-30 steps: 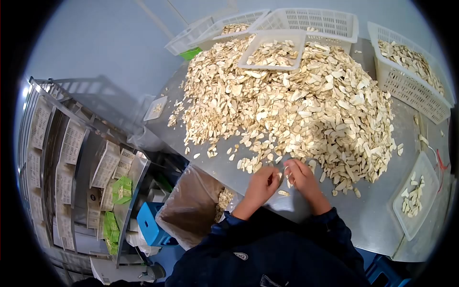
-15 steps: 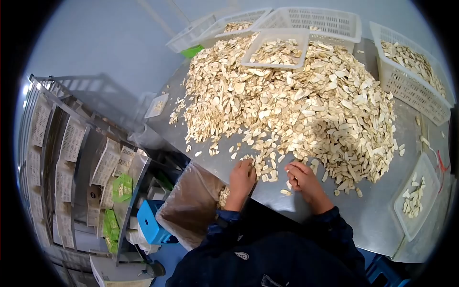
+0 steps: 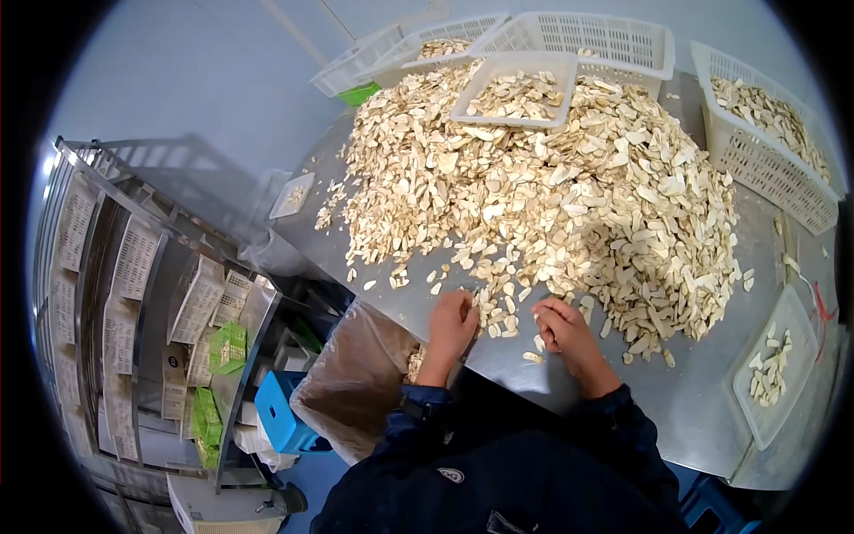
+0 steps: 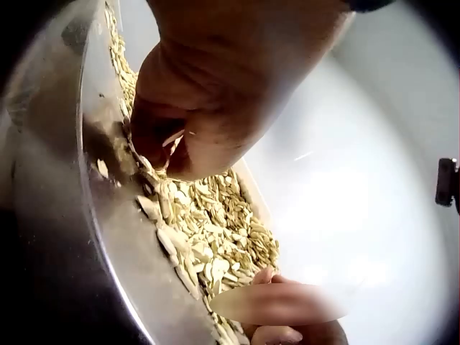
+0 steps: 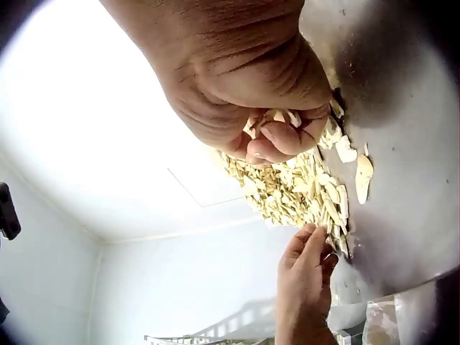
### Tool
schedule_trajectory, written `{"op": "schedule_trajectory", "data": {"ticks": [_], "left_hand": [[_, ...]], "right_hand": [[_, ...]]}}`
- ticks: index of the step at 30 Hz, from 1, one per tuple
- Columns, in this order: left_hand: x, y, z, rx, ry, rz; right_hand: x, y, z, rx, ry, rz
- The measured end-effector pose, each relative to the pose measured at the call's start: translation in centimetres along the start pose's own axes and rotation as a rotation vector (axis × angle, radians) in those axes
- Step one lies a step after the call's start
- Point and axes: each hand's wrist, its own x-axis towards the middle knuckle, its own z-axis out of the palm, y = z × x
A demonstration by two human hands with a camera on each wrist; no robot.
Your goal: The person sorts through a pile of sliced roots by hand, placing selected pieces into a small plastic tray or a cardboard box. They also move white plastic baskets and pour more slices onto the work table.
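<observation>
Cream-coloured slices (image 3: 534, 200) — a broad, high heap of them — cover much of a steel table (image 3: 685, 392) in front of a person in dark sleeves. The right hand (image 3: 567, 336) hovers just off the heap's near edge, fingers curled inward and clamped on a few pale slices. Left of it, the left hand (image 3: 451, 327) reaches down to the edge of the heap, fingers bent and close together; a pale sliver shows by the thumb, but I cannot tell whether it is gripped. Between the hands lie scattered slices. One shallow tray (image 3: 511, 125) of slices sits on the heap; another tray (image 3: 767, 427) lies at far right, below a perforated basket (image 3: 769, 173).
</observation>
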Motion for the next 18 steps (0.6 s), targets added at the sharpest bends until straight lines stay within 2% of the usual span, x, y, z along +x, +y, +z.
{"op": "schedule_trajectory", "data": {"ticks": [3,6,9,12,15,18], "left_hand": [[0.0,0.4,0.5,0.016,0.019,-0.023],[0.0,-1.0,1.0,-0.024,0.075,0.04],[-0.2,-1.7,0.8,-0.132,0.053,-0.017],[-0.2,-2.5,0.8,-0.661,-0.093,-0.385],[0.0,-1.8,-0.5,-0.937,-0.173,-0.473],[0.4,-1.2,-1.5,-1.093,-0.16,-0.589]], "right_hand": [[0.0,0.0,-0.3,-0.01,-0.002,-0.017],[-0.1,-0.1,0.0,-0.039,0.02,-0.035],[0.2,0.4,-0.3,-0.015,-0.022,-0.063],[0.3,0.7,-0.3,-0.013,-0.014,-0.065],[0.1,0.4,-0.2,-0.028,-0.013,-0.067],[0.1,0.3,-0.1,-0.039,-0.003,-0.059]]}}
